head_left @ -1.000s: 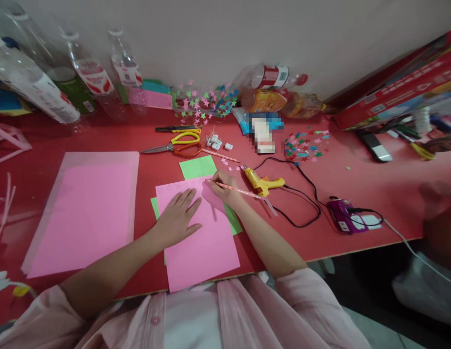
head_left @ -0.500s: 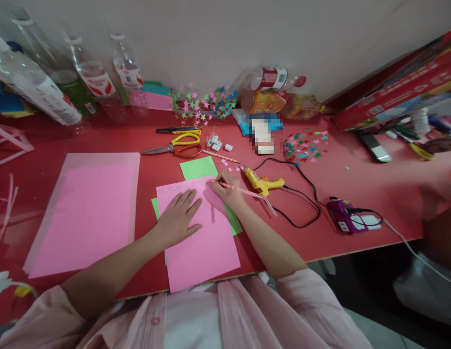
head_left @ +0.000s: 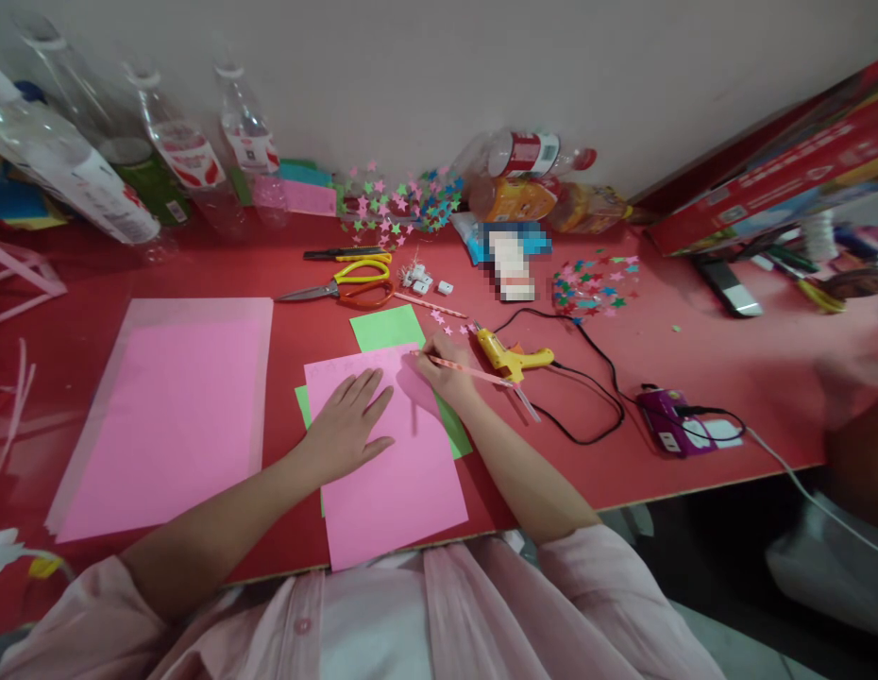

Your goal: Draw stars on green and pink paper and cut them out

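Observation:
A pink sheet of paper (head_left: 396, 491) lies over green sheets (head_left: 387, 328) near the table's front edge. My left hand (head_left: 346, 420) rests flat on it, fingers spread. My right hand (head_left: 445, 370) is closed around a pink patterned pencil (head_left: 474, 369), its tip at the sheet's upper right edge. Faint pencil marks run along the top of the sheet. Just beyond my right hand are small pink paper stars (head_left: 449, 328) and a yellow glue gun (head_left: 514, 354) with a glue stick in its back end.
Left of my hands lies a stack of pink paper (head_left: 170, 416). Scissors (head_left: 340, 283), a utility knife (head_left: 340, 253) and another pencil (head_left: 431, 304) lie behind. Plastic bottles (head_left: 184, 156) line the wall. A purple power adapter (head_left: 669, 422) with cords sits right, near another person's arm (head_left: 860, 425).

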`<state>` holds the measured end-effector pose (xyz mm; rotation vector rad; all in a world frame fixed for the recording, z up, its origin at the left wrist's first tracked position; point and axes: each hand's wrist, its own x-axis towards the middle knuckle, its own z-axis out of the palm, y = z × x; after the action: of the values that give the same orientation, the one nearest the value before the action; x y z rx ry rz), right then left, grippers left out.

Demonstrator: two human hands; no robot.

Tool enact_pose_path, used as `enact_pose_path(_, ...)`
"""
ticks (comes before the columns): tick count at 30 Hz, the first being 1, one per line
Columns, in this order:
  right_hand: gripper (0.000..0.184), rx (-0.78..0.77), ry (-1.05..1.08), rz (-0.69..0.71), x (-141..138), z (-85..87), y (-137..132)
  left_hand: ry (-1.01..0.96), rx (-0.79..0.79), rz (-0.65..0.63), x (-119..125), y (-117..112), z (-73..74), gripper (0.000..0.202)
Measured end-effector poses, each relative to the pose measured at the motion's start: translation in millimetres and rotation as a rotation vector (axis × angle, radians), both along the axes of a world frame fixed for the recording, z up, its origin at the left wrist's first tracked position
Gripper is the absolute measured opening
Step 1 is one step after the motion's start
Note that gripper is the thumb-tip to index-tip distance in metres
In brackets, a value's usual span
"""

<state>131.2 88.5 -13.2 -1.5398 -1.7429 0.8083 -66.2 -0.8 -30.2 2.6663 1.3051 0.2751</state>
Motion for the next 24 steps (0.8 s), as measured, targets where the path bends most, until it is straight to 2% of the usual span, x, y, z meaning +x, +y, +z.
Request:
enact_pose_path(12,0.011,0.043,-0.016,0.131,2,-10.5,1,-0.018,-0.011,0.001,0,0,0.8,0.067)
enact_pose_path(24,0.014,0.039,0.017,0.173,1,-6.1,-1,-0.03,-0.023,0.003,0,1,1.3,0.067)
